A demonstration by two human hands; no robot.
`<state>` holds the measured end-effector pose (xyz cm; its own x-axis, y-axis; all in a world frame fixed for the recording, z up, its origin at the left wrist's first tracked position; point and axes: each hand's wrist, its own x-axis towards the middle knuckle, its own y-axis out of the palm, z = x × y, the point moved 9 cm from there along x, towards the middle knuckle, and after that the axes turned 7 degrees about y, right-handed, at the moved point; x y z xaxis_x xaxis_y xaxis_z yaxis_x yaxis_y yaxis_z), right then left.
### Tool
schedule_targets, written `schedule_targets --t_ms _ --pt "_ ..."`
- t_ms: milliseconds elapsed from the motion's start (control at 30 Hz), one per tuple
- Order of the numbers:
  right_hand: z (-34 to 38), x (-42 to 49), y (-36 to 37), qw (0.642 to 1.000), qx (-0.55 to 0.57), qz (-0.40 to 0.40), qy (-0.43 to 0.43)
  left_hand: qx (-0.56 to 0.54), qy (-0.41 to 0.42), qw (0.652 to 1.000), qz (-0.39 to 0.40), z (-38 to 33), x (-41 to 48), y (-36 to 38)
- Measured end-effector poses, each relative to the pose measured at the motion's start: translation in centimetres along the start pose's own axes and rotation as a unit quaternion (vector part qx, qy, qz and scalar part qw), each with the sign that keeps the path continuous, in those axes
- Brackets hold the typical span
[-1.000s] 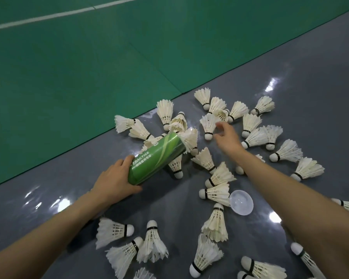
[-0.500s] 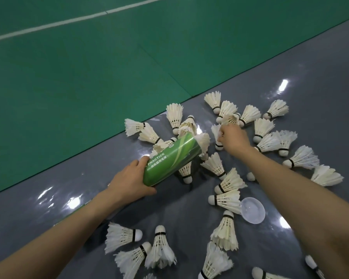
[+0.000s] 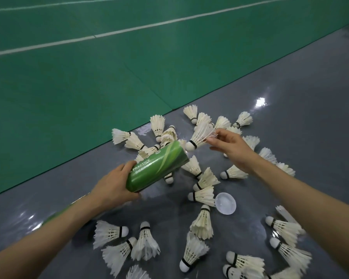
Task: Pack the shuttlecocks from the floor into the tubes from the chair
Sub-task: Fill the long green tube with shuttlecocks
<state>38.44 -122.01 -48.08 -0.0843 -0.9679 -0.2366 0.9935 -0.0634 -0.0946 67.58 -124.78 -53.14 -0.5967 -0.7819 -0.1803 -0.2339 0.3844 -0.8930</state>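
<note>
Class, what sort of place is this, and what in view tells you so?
Most likely an indoor badminton court: a green mat with white lines, a glossy grey floor beside it, and feather shuttlecocks lying on it near a green tube.

glossy green tube (image 3: 157, 165), feathered shuttlecocks (image 3: 201, 223), shiny grey floor (image 3: 290, 101)

Obscured items
Tube (image 3: 157, 166) mouth faces away, contents unseen; shuttlecocks (image 3: 138, 272) clipped at bottom edge; print (image 3: 142, 171) under "PRACTICE" illegible.
</note>
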Motion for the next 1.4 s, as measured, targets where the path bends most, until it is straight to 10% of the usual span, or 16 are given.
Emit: schedule_targets --t_ms 267,567,833,1133,1400 --pt "-0.3 -2.1 7.8 0.988 -0.111 0.083 0.063 -0.042 0.031 0.999 -0.010 -1.1 -1.3 -0.3" --pt "-4.4 -0.8 12.0 0.953 0.048 0.175 0.243 0.038 0.022 0.999 0.014 -0.4 -1.2 0.4" --pt "-7.8 4.3 5.4 0.973 -0.001 -0.108 0.205 0.026 -0.087 0.996 0.021 5.8 -1.7 2.0" --pt "-8.1 7.7 9.6 0.973 -0.181 -0.012 0.145 0.004 -0.101 0.995 0.005 7.8 -1.4 2.2" --pt "-7.7 7.2 3.9 0.948 -0.211 -0.195 0.140 0.003 -0.095 0.995 0.020 7.0 -1.0 2.4"
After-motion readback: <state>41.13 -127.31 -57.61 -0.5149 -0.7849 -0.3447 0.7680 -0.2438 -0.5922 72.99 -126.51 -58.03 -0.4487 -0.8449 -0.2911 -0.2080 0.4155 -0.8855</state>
